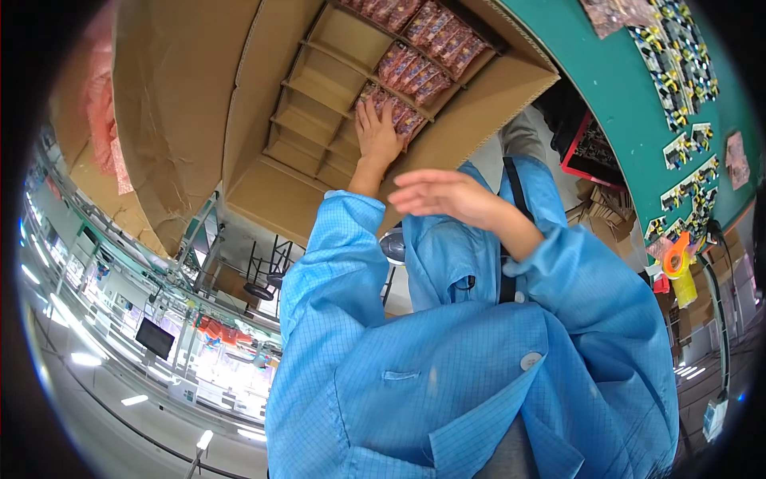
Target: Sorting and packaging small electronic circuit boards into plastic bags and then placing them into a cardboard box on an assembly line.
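Observation:
My left hand (378, 137) reaches into a large cardboard box (447, 144). Its fingers are spread over a row of pink bubble-wrapped packs (408, 120) in one compartment, touching them from above. Brown cardboard dividers (345, 56) split the box into compartments. Two more groups of pink packs, the wrapped packs (413, 73) and the far packs (447, 36), fill compartments beyond my hand. Several compartments to the left hold no packs. My right hand (451, 196) hangs in the air near the box's front wall, fingers stretched out, palm side partly hidden, holding nothing.
A green worktable (594, 60) at the right carries many small circuit boards (678, 64), a loose pink bubble bag (737, 160) and an orange tape roll (677, 254). A raised box flap (175, 104) stands at the left. A red-edged black tray (594, 152) sits under the table.

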The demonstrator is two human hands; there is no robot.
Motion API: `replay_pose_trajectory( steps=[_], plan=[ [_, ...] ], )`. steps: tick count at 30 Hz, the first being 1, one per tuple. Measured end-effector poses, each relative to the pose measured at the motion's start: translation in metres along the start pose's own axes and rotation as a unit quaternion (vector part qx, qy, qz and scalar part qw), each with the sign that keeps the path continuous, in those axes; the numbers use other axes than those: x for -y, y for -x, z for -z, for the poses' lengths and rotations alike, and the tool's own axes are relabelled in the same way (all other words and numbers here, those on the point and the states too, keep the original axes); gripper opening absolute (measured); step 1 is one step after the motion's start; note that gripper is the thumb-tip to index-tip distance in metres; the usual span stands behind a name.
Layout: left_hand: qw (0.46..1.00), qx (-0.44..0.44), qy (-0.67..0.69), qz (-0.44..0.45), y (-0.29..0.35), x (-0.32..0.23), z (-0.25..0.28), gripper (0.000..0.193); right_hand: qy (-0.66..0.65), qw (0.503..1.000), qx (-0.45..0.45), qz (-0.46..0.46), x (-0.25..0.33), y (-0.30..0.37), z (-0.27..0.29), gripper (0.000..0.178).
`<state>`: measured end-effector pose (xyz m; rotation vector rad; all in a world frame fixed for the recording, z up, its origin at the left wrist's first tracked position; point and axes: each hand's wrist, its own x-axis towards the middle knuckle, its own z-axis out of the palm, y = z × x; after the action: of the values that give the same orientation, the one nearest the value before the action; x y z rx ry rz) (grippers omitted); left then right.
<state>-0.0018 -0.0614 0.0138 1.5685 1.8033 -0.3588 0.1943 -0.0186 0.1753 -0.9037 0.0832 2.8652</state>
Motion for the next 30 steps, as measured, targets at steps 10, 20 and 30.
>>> replay_pose_trajectory(
  steps=[10,20,30],
  plan=[
    [0.919,0.196,0.331,-0.086,-0.018,-0.034,0.015,0.042,0.306,0.892,-0.321,0.091,0.022,0.185,0.123,0.030],
    [0.911,-0.189,0.367,-0.004,0.032,-0.247,0.105,0.025,0.057,0.699,-0.482,0.525,0.175,0.469,0.232,0.021],
    [0.913,-0.092,0.383,-0.106,0.021,-0.445,0.151,0.030,0.024,0.430,-0.743,0.512,0.267,0.638,0.461,0.024]
  ],
)
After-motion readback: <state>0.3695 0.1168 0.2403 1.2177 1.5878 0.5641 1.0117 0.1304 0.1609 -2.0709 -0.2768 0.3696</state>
